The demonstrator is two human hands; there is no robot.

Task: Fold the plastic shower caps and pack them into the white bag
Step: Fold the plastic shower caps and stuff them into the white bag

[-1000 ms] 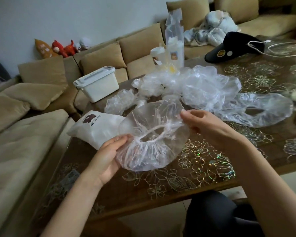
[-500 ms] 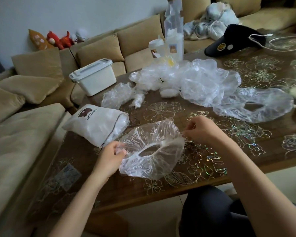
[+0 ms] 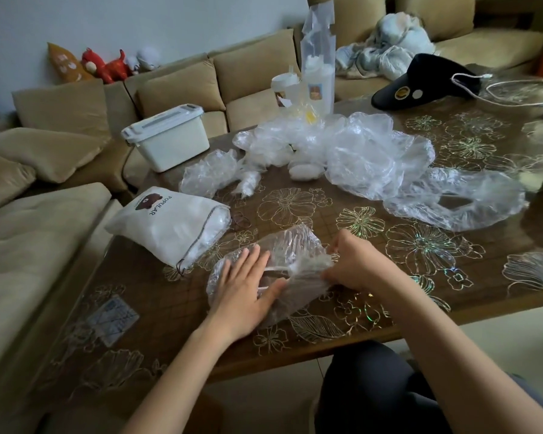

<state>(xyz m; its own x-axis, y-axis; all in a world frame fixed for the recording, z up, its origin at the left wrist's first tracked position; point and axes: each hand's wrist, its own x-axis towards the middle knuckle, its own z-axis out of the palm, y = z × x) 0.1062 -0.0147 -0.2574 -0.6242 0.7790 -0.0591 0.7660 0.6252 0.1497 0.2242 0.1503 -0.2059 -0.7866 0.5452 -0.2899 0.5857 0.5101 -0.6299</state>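
Note:
A clear plastic shower cap (image 3: 290,250) lies flattened on the table near its front edge. My left hand (image 3: 245,288) presses flat on the cap's left half with straight fingers. My right hand (image 3: 356,261) pinches the cap's right edge with curled fingers. The white drawstring bag (image 3: 166,225) printed POPULAR lies on its side just left of the cap, mouth toward it, with folded plastic showing inside. A heap of loose shower caps (image 3: 364,151) sits farther back, one spread cap (image 3: 452,203) to its right and a crumpled one (image 3: 209,173) to its left.
The brown table (image 3: 420,311) has a floral glass top. A white lidded box (image 3: 166,136) stands at the back left edge, tall plastic packaging (image 3: 315,76) behind the heap, a black cap (image 3: 420,83) and white cord at back right. A beige sofa surrounds the table.
The cap came down from being held in the air between both hands onto the table. My left hand let go of its edge and now presses flat on it.

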